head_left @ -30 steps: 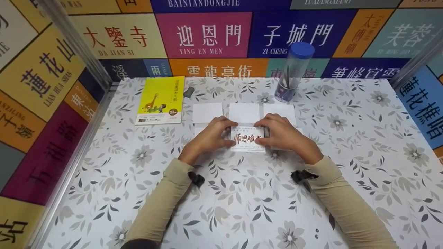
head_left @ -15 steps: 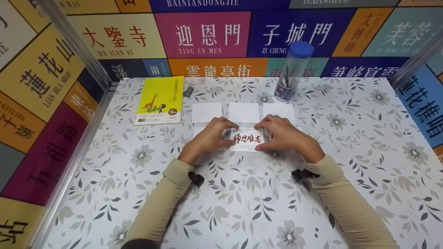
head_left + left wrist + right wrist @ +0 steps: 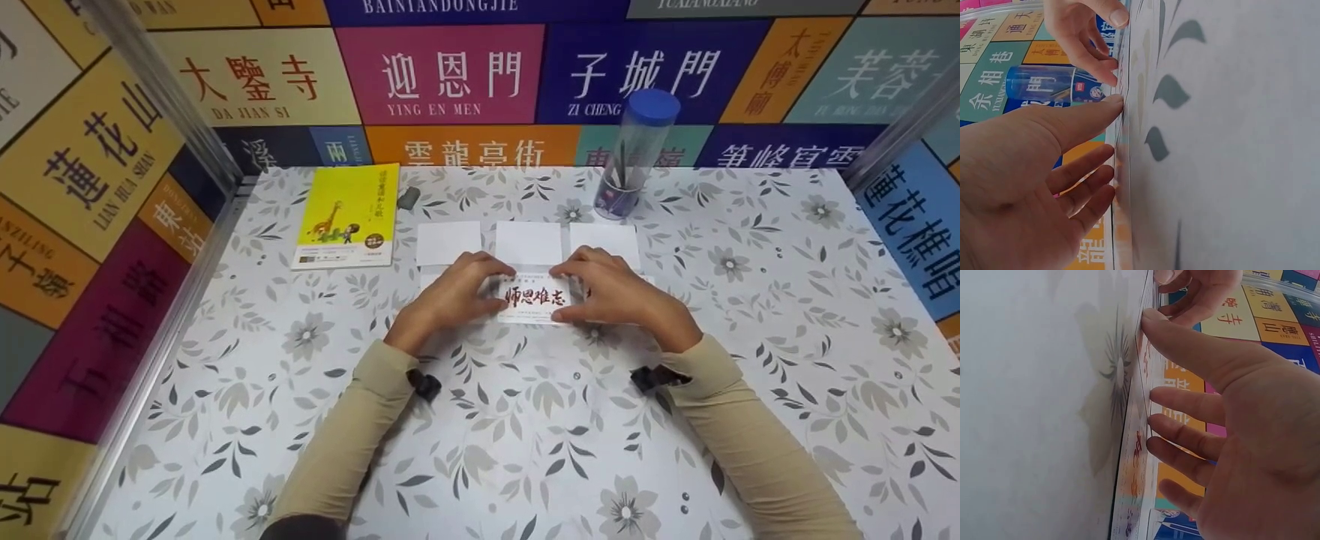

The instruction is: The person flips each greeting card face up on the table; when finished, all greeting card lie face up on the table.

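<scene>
1. At the middle of the floral-patterned table [image 3: 480, 450], a white printed card [image 3: 534, 298] lies face up, its red brush-style characters reading 师恩难忘, with small lines of print above and below them.
2. At the card's left end, the left hand [image 3: 454, 292] grasps it lightly, thumb toward the near side and forefinger by the far corner; the other fingertips rest low beside it.
3. At the right end, the right hand [image 3: 619, 294] has a matching light grasp, its thumb at the near right corner and its other fingers spread toward the far side.
4. Just right of that card, partly under the right hand, lies a second card with red characters [image 3: 1136, 467]; left of it, a pale card [image 3: 430, 281] is mostly covered by the left hand.
5. Just beyond, three blank-faced white cards sit in a row: left [image 3: 448, 242], middle [image 3: 529, 242] and right [image 3: 603, 238].
6. Far left lies a yellow giraffe-covered book [image 3: 349, 214], with a small dark grey object [image 3: 409, 197] beside it.
7. Far right, a clear blue-lidded tube [image 3: 637, 154] stands upright, holding dark slender items.
8. Both forearms wear beige sleeves [image 3: 337, 442], with a black device [image 3: 426, 385] at each wrist.
</scene>
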Available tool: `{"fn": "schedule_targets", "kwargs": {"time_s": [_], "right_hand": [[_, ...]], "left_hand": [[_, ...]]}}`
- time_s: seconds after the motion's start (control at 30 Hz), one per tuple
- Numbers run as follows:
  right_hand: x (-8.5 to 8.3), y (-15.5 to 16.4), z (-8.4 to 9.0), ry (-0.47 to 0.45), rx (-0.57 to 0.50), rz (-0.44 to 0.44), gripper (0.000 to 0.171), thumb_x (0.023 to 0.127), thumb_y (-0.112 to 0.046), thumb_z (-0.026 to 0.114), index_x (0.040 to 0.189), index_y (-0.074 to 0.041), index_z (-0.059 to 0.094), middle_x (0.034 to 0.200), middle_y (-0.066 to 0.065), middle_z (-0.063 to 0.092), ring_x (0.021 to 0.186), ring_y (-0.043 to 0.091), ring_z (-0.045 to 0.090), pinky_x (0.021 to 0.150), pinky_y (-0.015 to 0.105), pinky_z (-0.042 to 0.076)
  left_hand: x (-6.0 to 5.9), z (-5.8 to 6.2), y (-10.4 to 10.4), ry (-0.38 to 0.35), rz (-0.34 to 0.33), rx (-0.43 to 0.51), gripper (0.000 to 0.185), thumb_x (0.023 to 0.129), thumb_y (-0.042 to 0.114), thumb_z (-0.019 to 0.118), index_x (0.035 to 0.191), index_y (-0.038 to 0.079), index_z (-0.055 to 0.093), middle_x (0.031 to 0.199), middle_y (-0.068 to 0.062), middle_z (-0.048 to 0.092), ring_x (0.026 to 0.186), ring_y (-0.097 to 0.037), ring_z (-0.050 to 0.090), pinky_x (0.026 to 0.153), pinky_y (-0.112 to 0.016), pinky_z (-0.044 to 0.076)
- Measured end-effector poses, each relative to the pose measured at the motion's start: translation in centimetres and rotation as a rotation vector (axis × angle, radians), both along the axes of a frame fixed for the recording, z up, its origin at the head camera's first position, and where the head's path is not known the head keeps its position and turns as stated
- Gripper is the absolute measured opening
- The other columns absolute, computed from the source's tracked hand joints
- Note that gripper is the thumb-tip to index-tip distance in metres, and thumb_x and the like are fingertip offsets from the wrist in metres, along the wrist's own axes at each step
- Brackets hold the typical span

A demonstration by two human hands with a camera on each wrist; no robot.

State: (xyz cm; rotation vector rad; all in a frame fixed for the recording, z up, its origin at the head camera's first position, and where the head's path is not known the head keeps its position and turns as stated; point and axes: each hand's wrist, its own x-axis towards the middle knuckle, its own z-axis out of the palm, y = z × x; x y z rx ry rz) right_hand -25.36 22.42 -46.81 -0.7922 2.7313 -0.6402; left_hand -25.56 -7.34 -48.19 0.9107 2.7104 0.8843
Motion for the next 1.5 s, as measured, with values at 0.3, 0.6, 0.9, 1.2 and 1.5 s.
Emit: {"fn": "schedule_targets", "kwargs": {"time_s": [0.3,0.6,0.9,1.2,1.5], "right_hand": [[0.1,-2.2,0.0,0.050,-0.126,0.006,0.063,0.094,-0.039,0.085,0.147,-0.010,0.065,0.134,0.015,0.061,0.120,0.029,0.054,0.108,0.050,0.045],[0.8,-7.3,-0.2,0.036,-0.141,0.106,0.065,0.094,-0.037,0.084,0.151,-0.014,0.062,0.145,0.008,0.061,0.139,0.028,0.055,0.124,0.049,0.043],[0.5,-11.3,-0.3,-0.022,-0.117,0.117,0.075,0.091,-0.037,0.088,0.156,-0.016,0.057,0.151,0.005,0.058,0.141,0.026,0.054,0.124,0.047,0.043],[-0.1,-12.5,-0.4,0.052,-0.037,0.094,0.084,0.083,-0.039,0.095,0.155,-0.016,0.059,0.143,0.010,0.062,0.135,0.032,0.053,0.118,0.053,0.041],[0.0,-12.6,-0.8,0.001,-0.066,0.064,0.081,0.085,-0.038,0.093,0.155,-0.016,0.059,0.139,0.011,0.059,0.132,0.030,0.050,0.117,0.052,0.038]], "left_hand": [[-0.2,1.4,-2.3,-0.034,0.066,0.057,0.048,0.099,0.018,0.080,0.145,0.009,0.067,0.143,-0.011,0.068,0.136,-0.029,0.062,0.121,-0.041,0.047],[0.7,0.8,-6.2,-0.002,0.114,0.008,0.047,0.098,0.018,0.081,0.142,0.009,0.070,0.141,-0.010,0.070,0.137,-0.029,0.061,0.124,-0.044,0.045],[1.9,0.2,-8.7,-0.046,0.134,-0.005,0.053,0.095,0.029,0.085,0.144,0.014,0.069,0.143,-0.005,0.069,0.139,-0.025,0.059,0.126,-0.045,0.041],[1.8,-0.1,-8.6,-0.087,0.123,-0.008,0.071,0.084,0.039,0.095,0.146,0.019,0.067,0.149,-0.004,0.059,0.140,-0.026,0.052,0.125,-0.048,0.041],[1.7,-0.3,-8.9,-0.085,0.132,0.013,0.073,0.083,0.036,0.096,0.147,0.017,0.067,0.153,-0.010,0.051,0.142,-0.030,0.042,0.126,-0.050,0.038]]}}
